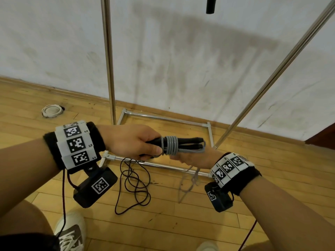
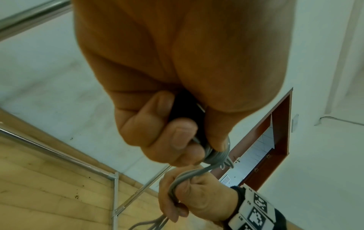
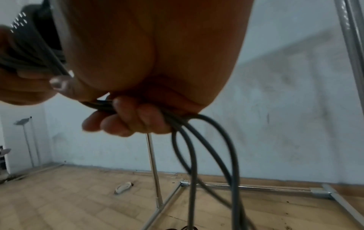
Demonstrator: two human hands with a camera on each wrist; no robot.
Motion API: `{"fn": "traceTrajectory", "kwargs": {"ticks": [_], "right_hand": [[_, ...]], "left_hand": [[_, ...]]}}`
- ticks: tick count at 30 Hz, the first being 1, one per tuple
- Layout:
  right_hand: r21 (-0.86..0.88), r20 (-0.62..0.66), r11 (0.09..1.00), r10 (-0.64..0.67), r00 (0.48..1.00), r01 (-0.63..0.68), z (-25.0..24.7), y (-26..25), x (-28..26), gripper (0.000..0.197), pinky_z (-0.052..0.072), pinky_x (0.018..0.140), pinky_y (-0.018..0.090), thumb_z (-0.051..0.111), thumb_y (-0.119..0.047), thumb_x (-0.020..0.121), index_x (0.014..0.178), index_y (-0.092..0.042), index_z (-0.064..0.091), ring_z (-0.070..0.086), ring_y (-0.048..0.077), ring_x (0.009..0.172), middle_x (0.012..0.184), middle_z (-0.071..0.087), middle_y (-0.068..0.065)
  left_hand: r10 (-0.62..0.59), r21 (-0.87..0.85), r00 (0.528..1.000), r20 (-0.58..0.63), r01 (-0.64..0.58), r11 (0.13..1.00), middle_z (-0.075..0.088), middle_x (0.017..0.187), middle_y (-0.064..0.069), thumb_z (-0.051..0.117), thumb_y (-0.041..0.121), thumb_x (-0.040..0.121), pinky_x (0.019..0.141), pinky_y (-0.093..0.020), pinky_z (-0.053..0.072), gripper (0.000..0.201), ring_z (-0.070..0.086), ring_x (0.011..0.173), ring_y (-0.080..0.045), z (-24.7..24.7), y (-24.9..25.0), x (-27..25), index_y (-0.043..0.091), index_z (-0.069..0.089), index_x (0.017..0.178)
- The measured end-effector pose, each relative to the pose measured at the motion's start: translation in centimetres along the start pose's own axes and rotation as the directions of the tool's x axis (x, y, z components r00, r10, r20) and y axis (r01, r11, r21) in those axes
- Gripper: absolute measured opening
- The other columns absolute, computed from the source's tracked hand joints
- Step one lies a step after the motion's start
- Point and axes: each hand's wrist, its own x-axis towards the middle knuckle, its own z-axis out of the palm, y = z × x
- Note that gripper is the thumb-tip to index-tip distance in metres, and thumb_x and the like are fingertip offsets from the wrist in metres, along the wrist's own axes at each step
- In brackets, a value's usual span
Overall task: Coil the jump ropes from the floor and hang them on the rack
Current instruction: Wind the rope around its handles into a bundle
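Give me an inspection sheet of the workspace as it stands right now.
Surface: wooden floor, scuffed.
Job's things: grey jump rope wound round its black handles; loose loops hang below; dark rope uncoiled on the floor; metal rack at the wall.
Clutter: white round fitting on the floor.
Hands: left hand grips the handles; right hand grips the grey strands.
Cables: thin wrist-camera leads.
Surroundings: stained white wall, doorway.

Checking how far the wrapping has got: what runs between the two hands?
A short span of grey cord leads from the coils round the black handles in the left hand into the right hand; the left wrist view shows it best.
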Motion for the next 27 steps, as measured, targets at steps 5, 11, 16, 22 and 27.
{"fn": "traceTrajectory", "kwargs": {"ticks": [5,11,16,22,27], "right_hand": [[-0.314,-0.07,0.949,0.003,0.998,-0.025,-1.1,0.3,0.6,0.026,0.037,0.06,0.02,0.067,-0.022,0.09,0.07,-0.025,0.051,0.047,0.006,0.062,0.068,0.054,-0.01],[-0.15,-0.183,0.986,-0.105,0.978,0.078,-1.8,-0.5,0.0,0.017,0.041,0.056,0.018,0.075,-0.033,0.084,0.081,-0.021,0.063,0.051,0.003,0.063,0.069,0.059,-0.011],[-0.127,-0.236,0.986,-0.137,0.962,0.109,-2.3,-1.7,-0.5,0.005,0.051,0.068,0.037,0.065,-0.019,0.093,0.089,-0.018,0.062,0.061,0.015,0.073,0.077,0.065,-0.005],[-0.091,-0.312,0.989,-0.137,0.94,0.114,-2.5,-3.5,-0.9,0.025,0.037,0.05,0.015,0.061,-0.025,0.094,0.07,-0.03,0.059,0.05,0.002,0.049,0.056,0.058,-0.018],[0.208,-0.307,0.973,-0.028,0.951,0.096,-2.3,-3.7,-1.0,0.011,0.05,0.056,0.02,0.068,-0.008,0.089,0.085,-0.018,0.067,0.062,0.005,0.056,0.066,0.07,-0.004]], "left_hand": [[-0.054,0.039,0.993,0.107,0.05,0.998,0.054,0.063,0.009,0.051,0.028,0.101,0.053,-0.023,0.042,0.018,0.047,0.055,-0.01,1.1,-0.2,0.3,0.023,0.053,0.083],[-0.14,0.222,0.983,0.121,0.111,0.969,0.055,0.068,0.008,0.05,0.037,0.1,0.052,-0.016,0.041,0.02,0.048,0.055,-0.005,2.3,-0.9,1.4,0.021,0.054,0.088],[-0.191,0.286,0.981,0.04,0.172,0.943,0.057,0.073,0.003,0.047,0.04,0.101,0.057,-0.023,0.044,0.025,0.049,0.059,-0.009,1.8,-1.5,2.0,0.019,0.056,0.091],[-0.223,0.302,0.97,-0.1,0.243,0.922,0.062,0.077,0.002,0.046,0.039,0.101,0.059,-0.028,0.046,0.023,0.053,0.061,-0.011,1.2,-2.3,2.3,0.021,0.057,0.09],[-0.176,0.302,0.949,-0.26,0.253,0.919,0.061,0.077,0.0,0.046,0.039,0.102,0.057,-0.024,0.041,0.024,0.053,0.06,-0.012,0.7,-2.3,2.4,0.021,0.055,0.089]]}}
